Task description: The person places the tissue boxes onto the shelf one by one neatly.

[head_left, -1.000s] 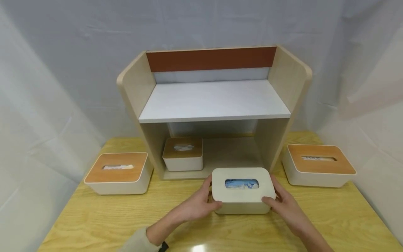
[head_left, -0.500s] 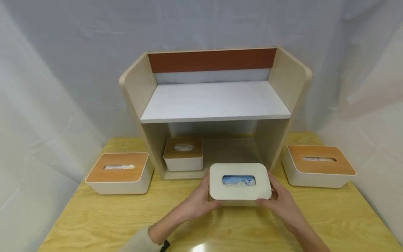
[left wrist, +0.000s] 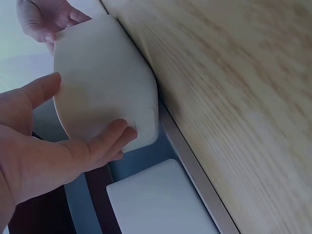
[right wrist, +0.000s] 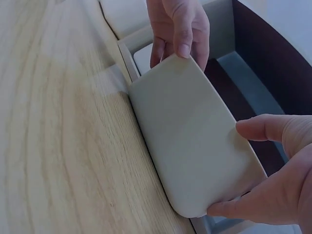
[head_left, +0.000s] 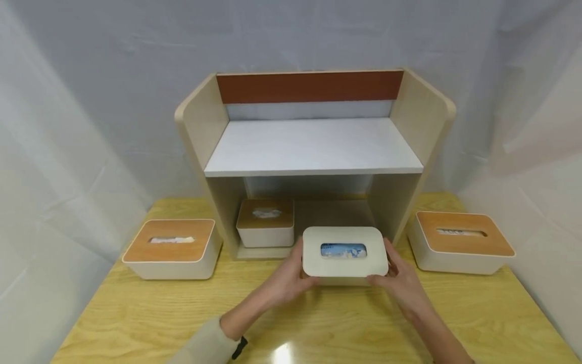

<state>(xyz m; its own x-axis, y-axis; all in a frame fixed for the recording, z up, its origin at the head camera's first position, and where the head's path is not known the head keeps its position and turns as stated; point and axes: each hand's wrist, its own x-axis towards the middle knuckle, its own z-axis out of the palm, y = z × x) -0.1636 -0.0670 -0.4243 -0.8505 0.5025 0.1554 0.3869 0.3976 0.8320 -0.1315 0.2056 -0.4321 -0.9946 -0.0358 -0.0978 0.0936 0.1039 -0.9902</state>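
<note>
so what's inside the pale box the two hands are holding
Inside the pale box, a blue printed surface with whitish shapes shows through the top opening. The rest is covered by the box's top and walls, so how full it is cannot be seen.

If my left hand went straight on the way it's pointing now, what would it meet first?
The cream tissue box, which your left hand grips at one end. Past that, the lower shelf compartment seems next in line, though depth is hard to judge.
</note>
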